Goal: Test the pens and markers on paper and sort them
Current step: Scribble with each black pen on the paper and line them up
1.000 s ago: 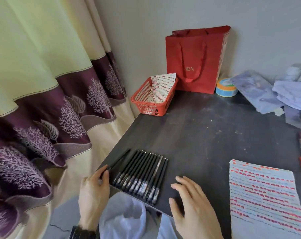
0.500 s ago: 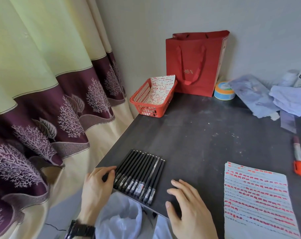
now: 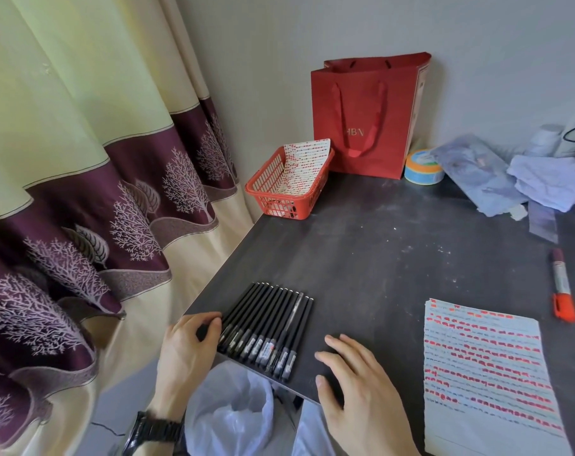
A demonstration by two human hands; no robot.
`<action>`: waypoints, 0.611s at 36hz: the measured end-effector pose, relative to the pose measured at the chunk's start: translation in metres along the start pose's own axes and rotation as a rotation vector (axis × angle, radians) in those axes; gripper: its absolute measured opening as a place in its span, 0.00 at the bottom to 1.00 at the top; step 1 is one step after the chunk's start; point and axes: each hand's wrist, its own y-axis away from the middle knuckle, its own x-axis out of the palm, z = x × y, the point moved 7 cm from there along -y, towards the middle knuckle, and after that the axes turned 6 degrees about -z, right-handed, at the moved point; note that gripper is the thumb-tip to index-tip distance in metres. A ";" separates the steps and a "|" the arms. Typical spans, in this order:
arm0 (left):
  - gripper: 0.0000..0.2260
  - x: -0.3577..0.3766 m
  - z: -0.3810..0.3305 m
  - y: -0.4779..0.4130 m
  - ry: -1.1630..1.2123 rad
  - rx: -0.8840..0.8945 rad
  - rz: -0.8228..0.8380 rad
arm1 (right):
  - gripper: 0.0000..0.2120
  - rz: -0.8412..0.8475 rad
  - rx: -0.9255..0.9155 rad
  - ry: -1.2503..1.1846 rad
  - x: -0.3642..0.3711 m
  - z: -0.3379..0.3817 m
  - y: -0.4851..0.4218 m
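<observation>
Pens [image 3: 269, 327]: likely light, stiff, prone to roll; pinch mid-barrel. Left hand [image 3: 184, 350] fingers [image 3: 210, 321] bent against row, grip unclear; right hand [image 3: 361, 390] flat, fingers spread.

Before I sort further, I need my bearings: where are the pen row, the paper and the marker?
pen row [image 3: 269, 324], head view, middle of the black barrels
paper [image 3: 486, 373], head view, centre of the marked sheet
marker [image 3: 560, 279], head view, its pale barrel

Bare table [image 3: 394, 258] between pens [image 3: 266, 324], paper [image 3: 486, 366]
</observation>
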 end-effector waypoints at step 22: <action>0.07 -0.013 0.016 0.012 -0.017 -0.116 -0.009 | 0.14 0.046 0.051 0.011 -0.002 0.001 0.001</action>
